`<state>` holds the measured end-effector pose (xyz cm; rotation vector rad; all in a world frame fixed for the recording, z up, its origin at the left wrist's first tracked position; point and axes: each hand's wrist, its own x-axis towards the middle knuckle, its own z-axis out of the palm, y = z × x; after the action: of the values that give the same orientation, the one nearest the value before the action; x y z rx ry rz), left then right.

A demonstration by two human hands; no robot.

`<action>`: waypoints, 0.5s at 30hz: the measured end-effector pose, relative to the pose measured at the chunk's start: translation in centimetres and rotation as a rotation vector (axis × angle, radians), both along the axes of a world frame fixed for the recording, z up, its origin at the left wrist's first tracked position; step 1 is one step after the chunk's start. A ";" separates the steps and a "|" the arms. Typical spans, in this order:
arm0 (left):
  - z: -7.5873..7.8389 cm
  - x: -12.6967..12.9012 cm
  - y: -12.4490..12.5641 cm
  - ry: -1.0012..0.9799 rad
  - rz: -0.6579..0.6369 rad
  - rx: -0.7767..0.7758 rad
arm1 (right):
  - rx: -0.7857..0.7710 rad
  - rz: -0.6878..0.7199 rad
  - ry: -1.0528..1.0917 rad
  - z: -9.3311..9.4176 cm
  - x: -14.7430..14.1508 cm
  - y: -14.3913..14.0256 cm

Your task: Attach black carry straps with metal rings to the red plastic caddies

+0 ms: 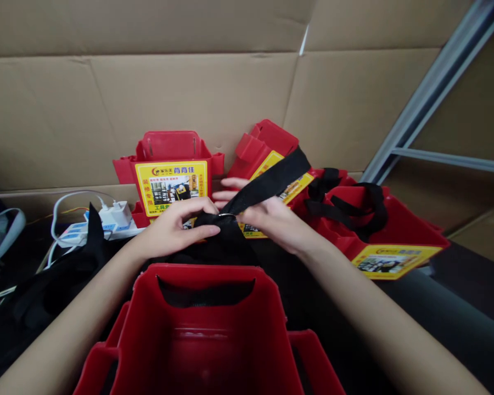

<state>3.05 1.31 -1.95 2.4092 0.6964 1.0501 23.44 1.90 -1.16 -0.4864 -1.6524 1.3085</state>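
Observation:
A black webbing strap with a small metal buckle is between my hands. Thumb and fingers of my left hand pinch the strap just left of the buckle. My right hand grips the strap on the buckle's other side, its thumb hidden and some fingers stretched out behind. The strap's free end sticks up to the right. Below them, closest to me, stands a red plastic tool box, open at the top. Black webbing shows through the long slot in its far wall.
Behind my hands stand red tool boxes with yellow labels, one tilted. More boxes with black straps lie right. At left are a power strip with white plugs and black fabric. Cardboard lines the back; a metal frame slants right.

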 end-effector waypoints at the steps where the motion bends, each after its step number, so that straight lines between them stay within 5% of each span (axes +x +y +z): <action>1: -0.1 0.0 0.2 -0.013 0.019 0.006 | 0.008 0.037 -0.073 -0.3 -0.2 0.0; 7: -0.5 0.4 0.9 -0.188 0.312 0.042 | -0.110 -0.207 -0.119 -2.0 -1.0 0.7; 15: 0.2 0.7 -0.1 -0.034 0.263 -0.207 | -0.317 -0.149 0.032 -2.1 -1.8 0.5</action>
<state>3.78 1.25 -1.77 2.1587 1.0770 1.0578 21.67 2.40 -3.29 -0.7585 -1.3585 1.4635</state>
